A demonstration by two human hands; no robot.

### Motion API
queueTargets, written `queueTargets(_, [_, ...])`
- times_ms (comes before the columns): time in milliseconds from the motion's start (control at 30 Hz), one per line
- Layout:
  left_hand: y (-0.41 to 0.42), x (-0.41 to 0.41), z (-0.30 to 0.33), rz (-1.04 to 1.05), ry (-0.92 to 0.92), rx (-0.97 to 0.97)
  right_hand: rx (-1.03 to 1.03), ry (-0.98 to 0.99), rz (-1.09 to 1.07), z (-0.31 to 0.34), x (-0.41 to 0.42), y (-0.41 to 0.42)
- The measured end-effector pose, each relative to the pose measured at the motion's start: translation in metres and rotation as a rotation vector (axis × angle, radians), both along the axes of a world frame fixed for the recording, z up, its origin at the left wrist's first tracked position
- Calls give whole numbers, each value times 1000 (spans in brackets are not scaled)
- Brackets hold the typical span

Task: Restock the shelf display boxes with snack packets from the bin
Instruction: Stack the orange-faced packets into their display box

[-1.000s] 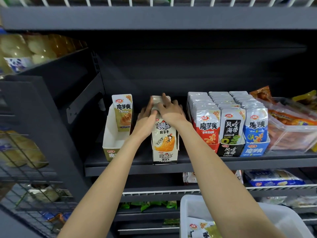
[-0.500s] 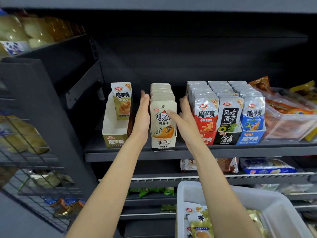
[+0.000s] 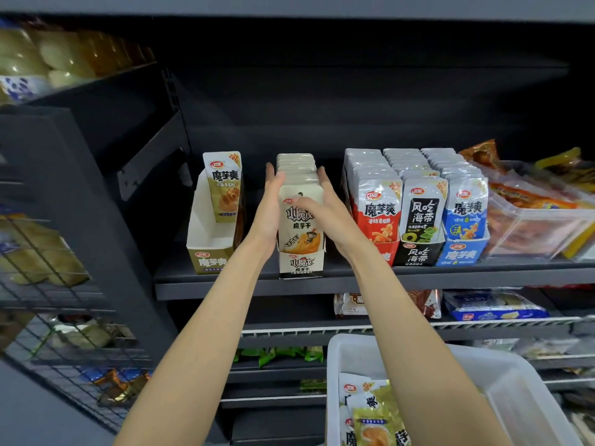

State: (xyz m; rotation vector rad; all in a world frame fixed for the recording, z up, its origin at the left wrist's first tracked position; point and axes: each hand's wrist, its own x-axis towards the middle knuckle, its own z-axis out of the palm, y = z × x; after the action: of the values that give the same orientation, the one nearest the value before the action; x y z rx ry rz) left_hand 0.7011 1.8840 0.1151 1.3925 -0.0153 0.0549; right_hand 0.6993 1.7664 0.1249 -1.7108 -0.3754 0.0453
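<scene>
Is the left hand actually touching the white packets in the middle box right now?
Touching. The head view shows the left hand laid flat along the left side of the white packets, fingers straight, with no gap visible between palm and stack.

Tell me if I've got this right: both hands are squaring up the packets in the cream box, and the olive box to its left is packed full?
Not quite. In the head view the olive box holds just one upright packet, so it's nearly empty. The rest holds: the left hand and right hand flank the packets in the cream box.
</scene>
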Motion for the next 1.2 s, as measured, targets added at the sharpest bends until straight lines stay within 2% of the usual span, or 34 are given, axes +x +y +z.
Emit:
queueTargets(200, [-7,2,0,-11,-48,-29,66,70,34,-9,5,-5])
queueTargets(300, [-4,0,-1,35,-83,14,25,29,15,-13,0,-7])
queueTargets(500, [10,-15,-17,-56,-90,240,-248,-190,-20,-27,-11,-10])
queueTargets(700, [10,-18,-22,-120,-100,398,-390,-231,25,-25,-11,-14])
queueTargets(900, [10,-16,-24,-180,-143,464,-358,-145,-2,-33,-8,-13])
queueTargets(1033, [8,-19,-24,-135,-182,493,-219,-64,-13,-37,-17,-16])
queueTargets(1200, [7,-26,-23,-92,-158,512,-209,-164,-89,-48,-27,-11])
